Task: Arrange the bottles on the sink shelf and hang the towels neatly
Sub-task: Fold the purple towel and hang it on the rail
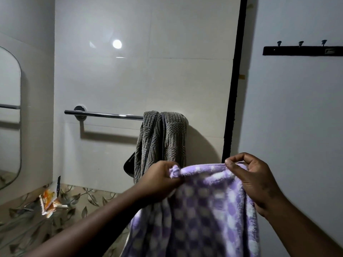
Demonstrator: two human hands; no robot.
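A purple and white checked towel (200, 210) hangs down in front of me, held by its top edge. My left hand (159, 179) pinches the towel's left corner, and my right hand (254, 180) grips the top edge on the right. Behind them a grey ribbed towel (163, 138) is draped, bunched, over the right end of a chrome towel bar (104, 114) on the tiled wall. The bar's left part is bare. No bottles or sink shelf are in view.
A black hook rack (302, 50) with three metal hooks is fixed high on the right wall. A mirror (9, 115) hangs at the left edge. Orange and white sachets (49, 203) lie on the leaf-patterned ledge below. A black vertical strip (234, 80) divides the walls.
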